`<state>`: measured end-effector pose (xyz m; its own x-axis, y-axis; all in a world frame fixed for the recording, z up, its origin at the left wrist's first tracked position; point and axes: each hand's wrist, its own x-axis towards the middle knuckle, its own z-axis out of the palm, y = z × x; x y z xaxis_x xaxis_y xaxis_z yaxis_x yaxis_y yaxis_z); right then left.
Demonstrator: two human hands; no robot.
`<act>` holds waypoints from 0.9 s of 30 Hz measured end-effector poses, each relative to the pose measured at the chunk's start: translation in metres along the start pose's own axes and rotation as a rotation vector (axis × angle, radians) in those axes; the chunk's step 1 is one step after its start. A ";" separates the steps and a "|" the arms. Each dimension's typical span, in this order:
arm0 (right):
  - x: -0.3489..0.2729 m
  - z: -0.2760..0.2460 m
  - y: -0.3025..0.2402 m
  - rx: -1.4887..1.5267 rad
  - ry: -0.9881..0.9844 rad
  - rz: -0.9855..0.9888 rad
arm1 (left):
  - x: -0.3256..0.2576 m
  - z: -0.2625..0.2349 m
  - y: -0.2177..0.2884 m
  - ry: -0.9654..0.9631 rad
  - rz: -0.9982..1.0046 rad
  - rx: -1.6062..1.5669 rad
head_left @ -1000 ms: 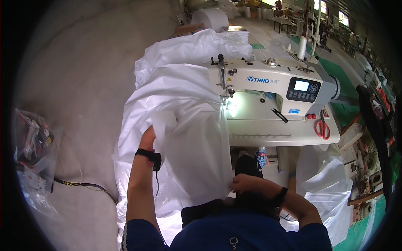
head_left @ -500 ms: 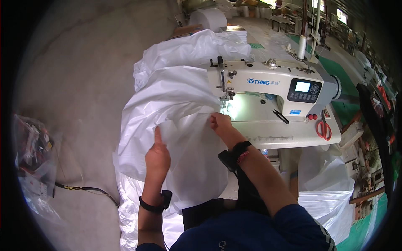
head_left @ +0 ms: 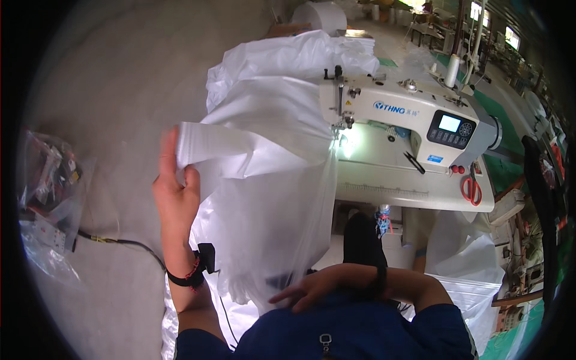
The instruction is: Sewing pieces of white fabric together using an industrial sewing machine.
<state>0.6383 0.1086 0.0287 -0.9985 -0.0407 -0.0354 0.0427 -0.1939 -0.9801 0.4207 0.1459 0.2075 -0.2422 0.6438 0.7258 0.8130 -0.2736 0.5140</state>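
A thin white plastic sheet (head_left: 270, 198) hangs in folds over the table's left side, its upper right edge running to the needle area of a white sewing machine (head_left: 390, 102). My left hand (head_left: 178, 189) grips a folded edge of the sheet between thumb and fingers at the far left and holds it out; the forefinger is blurred. Close to my body, my right hand (head_left: 306, 290) lies at the sheet's lower part with fingers stretched out to the left, apart from the machine. A lamp lights the spot beside the needle.
Black thread snips (head_left: 414, 162) and red-handled scissors (head_left: 471, 191) lie on the machine bed. More bunched white sheeting (head_left: 264, 57) is piled behind. White sheets (head_left: 462, 252) hang at right. A clear bag of odds and ends (head_left: 51, 174) and a black cable (head_left: 129, 243) are on the left floor.
My left hand has moved left and up, drawing out a folded edge of the sheet. My right hand has left the needle area and come back down toward my body.
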 end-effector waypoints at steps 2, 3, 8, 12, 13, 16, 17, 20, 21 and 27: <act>-0.014 -0.004 0.014 0.388 0.120 0.232 | -0.019 -0.015 -0.002 -0.081 0.035 0.070; -0.024 -0.010 0.021 0.629 0.323 0.162 | -0.024 -0.018 -0.001 -0.085 0.021 0.073; -0.056 -0.011 0.036 0.639 0.494 -0.012 | -0.055 -0.044 -0.013 -0.599 0.118 -0.046; -0.056 0.027 0.012 -0.164 0.295 0.046 | -0.085 -0.053 0.000 -0.880 0.097 -0.051; -0.054 0.030 0.003 -0.233 0.155 0.182 | -0.094 -0.052 0.004 -0.970 0.049 -0.020; -0.061 0.023 0.020 0.208 0.616 0.186 | -0.118 -0.039 0.006 -0.895 0.215 0.062; -0.064 0.017 0.033 0.421 0.870 0.064 | -0.126 -0.035 0.005 -0.903 0.256 0.113; -0.075 0.026 0.045 0.289 0.924 -0.091 | -0.146 -0.034 0.007 -1.220 0.136 -0.088; -0.076 0.030 0.046 0.058 0.930 -0.118 | -0.152 -0.031 0.008 -1.313 0.152 -0.148; -0.081 0.066 0.016 0.181 0.858 0.034 | -0.137 -0.046 0.028 -1.416 -0.063 -0.108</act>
<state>0.7215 0.0443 0.0282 -0.6738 0.6876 -0.2705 0.0049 -0.3619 -0.9322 0.4528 0.0174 0.1433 0.5023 0.7993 -0.3299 0.7619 -0.2286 0.6060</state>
